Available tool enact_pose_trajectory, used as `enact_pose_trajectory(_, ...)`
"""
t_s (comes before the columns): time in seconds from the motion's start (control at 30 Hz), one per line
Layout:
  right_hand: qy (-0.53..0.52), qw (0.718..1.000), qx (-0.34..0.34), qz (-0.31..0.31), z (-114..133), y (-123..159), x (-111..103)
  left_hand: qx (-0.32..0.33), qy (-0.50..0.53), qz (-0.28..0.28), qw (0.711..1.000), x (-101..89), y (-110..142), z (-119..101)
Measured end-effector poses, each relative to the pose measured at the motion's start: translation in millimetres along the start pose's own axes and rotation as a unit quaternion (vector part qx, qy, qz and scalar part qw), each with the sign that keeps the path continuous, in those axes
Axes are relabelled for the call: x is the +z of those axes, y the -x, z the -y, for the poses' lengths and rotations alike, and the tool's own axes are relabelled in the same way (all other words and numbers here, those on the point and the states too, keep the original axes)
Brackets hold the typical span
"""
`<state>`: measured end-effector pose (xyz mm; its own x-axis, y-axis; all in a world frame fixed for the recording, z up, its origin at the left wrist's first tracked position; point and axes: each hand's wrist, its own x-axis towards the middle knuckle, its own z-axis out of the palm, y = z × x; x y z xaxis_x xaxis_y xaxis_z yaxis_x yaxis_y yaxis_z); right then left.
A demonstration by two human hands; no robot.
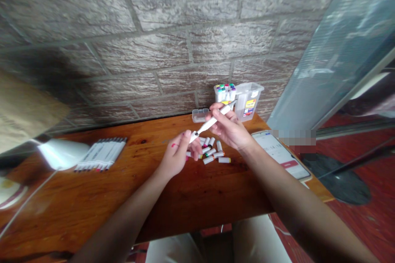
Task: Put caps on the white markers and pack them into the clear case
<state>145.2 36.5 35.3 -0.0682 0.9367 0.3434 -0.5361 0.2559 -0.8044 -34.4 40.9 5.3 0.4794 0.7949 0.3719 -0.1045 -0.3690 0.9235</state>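
Note:
A white marker is held slantwise above the table, its grey tip end pointing up and right. My right hand has its fingers closed round the upper part of the barrel. My left hand pinches a white cap at the marker's lower end; whether the cap is seated on it I cannot tell. Red ink marks the left hand near the thumb. Beneath and between the hands lie several loose white caps with coloured ends, partly hidden by the left fingers.
Several markers lie in a row at the left. Against the brick wall stand a box of upright markers, a clear plastic case and a small clear lid. A phone showing a timer lies near the right table edge.

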Motion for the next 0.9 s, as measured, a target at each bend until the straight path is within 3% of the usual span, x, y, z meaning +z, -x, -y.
enact_pose_trajectory(0.3, 0.042, 0.998, -0.027, -0.027, -1, -2, 1, -0.072, 0.086, 0.063, 0.992, -2.9, -4, 5)
enact_pose_trajectory(0.57, 0.119, 0.992, -0.032, -0.032, -4, -2, -2, -0.091, 0.026, 0.074, 0.993, -2.2, -3, 11)
enact_pose_trajectory(0.73, 0.169, 0.975, -0.099, -0.110, 0, -9, -14, -0.084, 0.036, 0.107, 0.990, -2.1, -1, 14)
enact_pose_trajectory(0.9, 0.074, 0.981, -0.080, -0.163, 2, -14, -16, -0.065, 0.022, 0.121, 0.990, -2.4, 2, 12)
